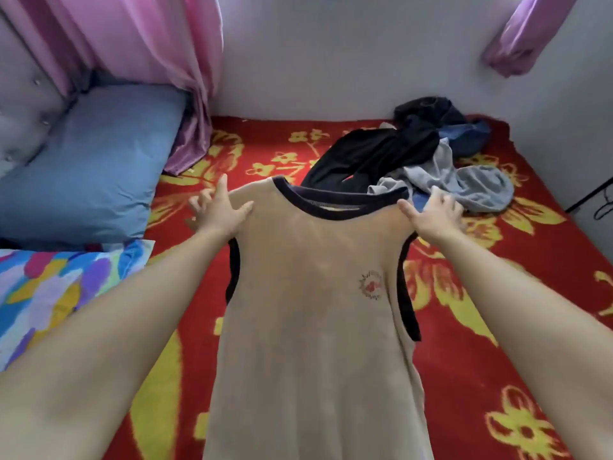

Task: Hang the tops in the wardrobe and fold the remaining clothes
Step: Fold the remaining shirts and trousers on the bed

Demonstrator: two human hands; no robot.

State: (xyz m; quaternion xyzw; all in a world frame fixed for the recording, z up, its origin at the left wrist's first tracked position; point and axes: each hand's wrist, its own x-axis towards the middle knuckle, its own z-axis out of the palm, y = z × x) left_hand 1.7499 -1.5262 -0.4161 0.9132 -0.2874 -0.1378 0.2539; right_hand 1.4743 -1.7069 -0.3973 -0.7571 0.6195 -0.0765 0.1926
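A tan sleeveless top (pixel 315 310) with dark trim at the neck and armholes hangs spread out in front of me above the bed. My left hand (pixel 220 210) pinches its left shoulder with thumb on the near side and fingers behind. My right hand (pixel 431 215) pinches the right shoulder the same way. A small red emblem (pixel 371 286) shows on the chest. Behind the top lies a pile of clothes: a black garment (pixel 371 157), a grey one (pixel 464 184) and something blue (pixel 467 134).
The bed has a red blanket with yellow flowers (pixel 481 327). A blue pillow (pixel 86 174) and a multicoloured pillow (pixel 49 293) lie at the left. Pink curtains (pixel 139 54) hang at the back left, a purple one (pixel 524 38) at the right, white wall behind.
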